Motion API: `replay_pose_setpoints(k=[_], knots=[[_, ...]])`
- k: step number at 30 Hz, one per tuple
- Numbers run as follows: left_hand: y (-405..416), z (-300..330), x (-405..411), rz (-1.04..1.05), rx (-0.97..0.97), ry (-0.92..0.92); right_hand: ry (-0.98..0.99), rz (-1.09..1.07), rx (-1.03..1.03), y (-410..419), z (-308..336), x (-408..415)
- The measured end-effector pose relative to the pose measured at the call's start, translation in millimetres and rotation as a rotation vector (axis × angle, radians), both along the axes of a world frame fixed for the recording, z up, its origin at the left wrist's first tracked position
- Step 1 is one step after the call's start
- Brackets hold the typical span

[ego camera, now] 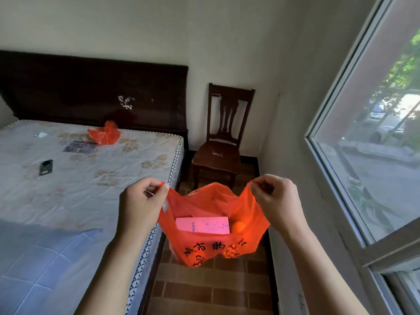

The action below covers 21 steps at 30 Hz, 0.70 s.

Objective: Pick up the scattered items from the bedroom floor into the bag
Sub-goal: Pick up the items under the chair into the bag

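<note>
While I hold it open over the floor: red plastic bag (213, 226), thin, crinkly
Left hand (141, 201): pinches left handle
Right hand (276, 198): pinches right handle
Inside: flat pink box (202, 225), round orange ball (238, 226)
Room: narrow brick-tile floor (211, 289) strip between mattress (75, 178) edge and window (372, 142) wall

Both your forearms reach forward, raised, wrists apart. Your left hand (142, 202): fingers curled, thumb and fingertips pinching one bag (213, 233) handle. Your right hand (276, 198): knuckles up, fingers curled, pinching the other handle.
</note>
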<state>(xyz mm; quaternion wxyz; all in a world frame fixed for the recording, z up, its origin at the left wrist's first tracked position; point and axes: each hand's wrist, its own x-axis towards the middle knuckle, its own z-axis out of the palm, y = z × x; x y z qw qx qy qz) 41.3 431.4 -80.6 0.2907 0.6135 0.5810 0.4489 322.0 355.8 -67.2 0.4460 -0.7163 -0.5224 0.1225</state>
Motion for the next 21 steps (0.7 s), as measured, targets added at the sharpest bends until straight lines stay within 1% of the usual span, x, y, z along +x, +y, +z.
replay_pose_setpoints(k=[5,9,13,21], knots=[[38,9,21,-0.06,0.041,-0.018,0.037,-0.031,0.016,31,3,22],[85,-6,32,-0.079,-0.004,-0.016,0.069,-0.031,0.012,66,2,27],[139,-27,40,-0.107,-0.072,-0.015,0.051,-0.043,-0.013,107,-2,28],[270,-56,49,-0.246,-0.179,-0.023,-0.059,-0.179,-0.143,215,-18,42]])
